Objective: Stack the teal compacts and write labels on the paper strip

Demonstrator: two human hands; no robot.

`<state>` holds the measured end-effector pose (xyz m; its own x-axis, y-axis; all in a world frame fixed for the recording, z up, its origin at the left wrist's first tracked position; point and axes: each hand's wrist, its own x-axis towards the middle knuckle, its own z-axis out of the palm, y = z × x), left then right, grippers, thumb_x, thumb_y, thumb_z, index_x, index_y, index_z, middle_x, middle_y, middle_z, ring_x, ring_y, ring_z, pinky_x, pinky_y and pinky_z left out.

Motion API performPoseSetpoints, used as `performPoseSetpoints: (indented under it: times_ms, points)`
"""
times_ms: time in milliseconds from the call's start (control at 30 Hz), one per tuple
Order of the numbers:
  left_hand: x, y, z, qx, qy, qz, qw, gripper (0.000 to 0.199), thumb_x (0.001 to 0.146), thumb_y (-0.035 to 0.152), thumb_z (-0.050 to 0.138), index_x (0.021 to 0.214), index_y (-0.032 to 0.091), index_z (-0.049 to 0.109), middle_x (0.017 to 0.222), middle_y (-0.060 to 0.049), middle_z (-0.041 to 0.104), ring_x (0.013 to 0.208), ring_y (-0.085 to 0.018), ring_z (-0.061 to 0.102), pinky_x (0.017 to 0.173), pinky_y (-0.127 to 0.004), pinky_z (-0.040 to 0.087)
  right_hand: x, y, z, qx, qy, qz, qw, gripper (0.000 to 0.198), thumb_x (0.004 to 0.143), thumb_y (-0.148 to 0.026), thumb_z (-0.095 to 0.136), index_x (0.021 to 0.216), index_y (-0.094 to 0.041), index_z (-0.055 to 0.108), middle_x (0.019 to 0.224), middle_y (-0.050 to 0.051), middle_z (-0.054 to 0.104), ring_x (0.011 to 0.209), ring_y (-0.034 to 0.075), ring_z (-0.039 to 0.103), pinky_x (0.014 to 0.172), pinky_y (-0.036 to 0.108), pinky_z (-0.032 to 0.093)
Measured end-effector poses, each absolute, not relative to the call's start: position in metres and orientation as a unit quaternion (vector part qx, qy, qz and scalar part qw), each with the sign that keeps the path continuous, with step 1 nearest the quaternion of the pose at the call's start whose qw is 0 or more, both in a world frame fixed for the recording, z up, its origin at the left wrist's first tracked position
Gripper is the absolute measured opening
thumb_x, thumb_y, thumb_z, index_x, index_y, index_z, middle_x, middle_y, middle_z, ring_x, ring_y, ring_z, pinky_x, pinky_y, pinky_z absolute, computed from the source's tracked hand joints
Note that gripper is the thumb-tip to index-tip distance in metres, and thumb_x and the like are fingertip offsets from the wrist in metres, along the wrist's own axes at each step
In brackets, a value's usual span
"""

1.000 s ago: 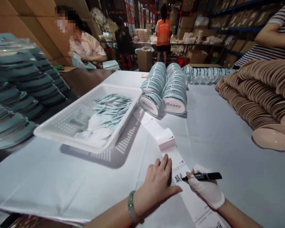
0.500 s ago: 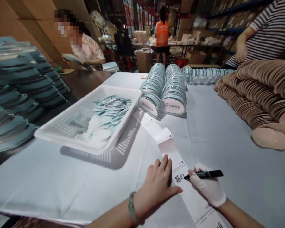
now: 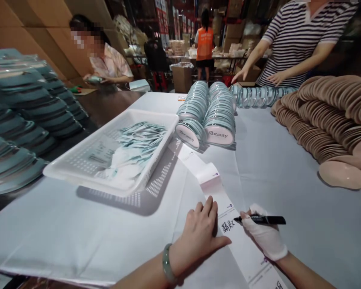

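Observation:
A long strip of white labels [image 3: 212, 192] runs over the table toward me, with black handwritten characters near its middle. My left hand [image 3: 200, 228], bare and with a green bangle [image 3: 167, 259] at the wrist, lies flat with fingers outstretched on the strip's left edge. In a white glove, my right hand [image 3: 266, 237] grips a black marker pen [image 3: 267, 220]. The pen's tip is at the right end of the handwriting; whether it touches the paper I cannot tell.
A white plastic basket [image 3: 87, 178] of flat teal-and-white packets stands left. Rows of wrapped oval pieces [image 3: 219, 134] sit ahead, brown pieces [image 3: 319, 136] are stacked right, teal stacks [image 3: 21, 104] left. A person in a striped top [image 3: 301, 40] reaches over the far side; another person [image 3: 111, 64] sits left.
More strokes stand in the handwriting, and my right hand with the marker has shifted slightly up and right. The person in stripes has moved left, both arms reaching over the far row.

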<state>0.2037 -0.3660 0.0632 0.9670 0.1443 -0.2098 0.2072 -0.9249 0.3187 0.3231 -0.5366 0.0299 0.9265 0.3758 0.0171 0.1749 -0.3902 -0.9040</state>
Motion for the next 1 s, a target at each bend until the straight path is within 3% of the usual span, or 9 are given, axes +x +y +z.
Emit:
performPoseSetpoints:
  times_ms: [167,367,500,700,1000]
  points:
    - [0.204,-0.366,0.062,0.977,0.093,-0.087,0.172,0.096,0.077,0.074,0.066,0.149,0.015,0.041,0.16,-0.017,0.037,0.121,-0.038,0.053,0.09,-0.05,0.055,0.325,-0.543,0.019,-0.83,-0.17,0.094,0.522,0.036,0.069,-0.054,0.074,0.063,-0.024,0.055,0.06,0.0,0.062,0.058,0.019,0.06,0.062,0.029,0.053]
    - [0.203,-0.366,0.06,0.976,0.093,-0.084,0.178,0.098,0.077,0.075,0.065,0.15,0.014,0.041,0.16,-0.017,0.038,0.121,-0.039,0.053,0.091,-0.051,0.055,0.329,-0.534,0.035,-0.814,-0.136,0.05,0.562,0.037,0.064,-0.048,0.072,0.057,-0.025,0.044,0.053,-0.003,0.052,0.051,0.016,0.052,0.057,0.028,0.049]
    - [0.203,-0.366,0.06,0.975,0.091,-0.078,0.186,0.097,0.077,0.073,0.067,0.15,0.013,0.041,0.16,-0.017,0.037,0.122,-0.038,0.053,0.092,-0.051,0.054,0.338,-0.532,0.047,-0.809,-0.135,0.112,0.561,0.04,0.061,-0.048,0.075,0.057,-0.024,0.044,0.051,-0.004,0.05,0.05,0.015,0.048,0.05,0.027,0.045]
    - [0.203,-0.367,0.061,0.976,0.095,-0.064,0.185,0.097,0.075,0.073,0.068,0.147,0.013,0.044,0.157,-0.018,0.042,0.119,-0.038,0.054,0.089,-0.05,0.055,0.338,-0.541,0.043,-0.826,-0.18,0.104,0.524,0.038,0.068,-0.054,0.074,0.062,-0.022,0.055,0.058,-0.001,0.057,0.058,0.018,0.056,0.061,0.028,0.049]
    - [0.204,-0.367,0.059,0.976,0.095,-0.078,0.178,0.096,0.076,0.072,0.067,0.148,0.014,0.042,0.158,-0.017,0.04,0.119,-0.037,0.054,0.089,-0.05,0.054,0.335,-0.541,0.044,-0.823,-0.157,0.118,0.533,0.038,0.065,-0.056,0.074,0.061,-0.023,0.055,0.059,0.001,0.059,0.06,0.019,0.059,0.062,0.03,0.052]
